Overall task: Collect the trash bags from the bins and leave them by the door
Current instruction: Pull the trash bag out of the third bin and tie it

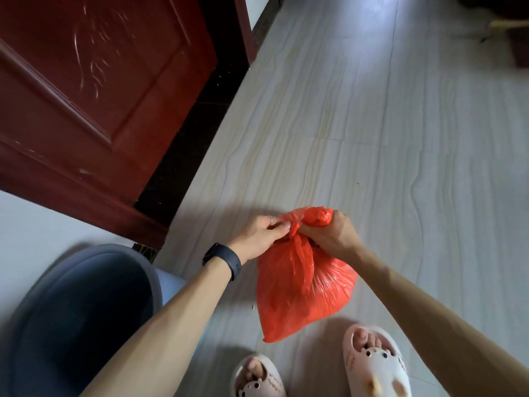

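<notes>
A full red plastic trash bag (297, 287) hangs just above the pale floor in front of my feet. Its top is twisted into a knot between my hands. My left hand (257, 239), with a ring and a dark wristband, pinches one handle strip at the knot. My right hand (332, 236) is closed around the other bunched strip on the far side. A grey round bin (86, 310) stands at the lower left, beside my left forearm, with no bag visible inside. The dark red wooden door (94, 90) fills the upper left.
A black threshold strip (194, 133) runs along the bottom of the door. My feet in pale slippers (372, 365) stand just behind the bag. Pale tiled floor (400, 138) stretches ahead and right. Dark furniture legs (503, 27) show at the top right corner.
</notes>
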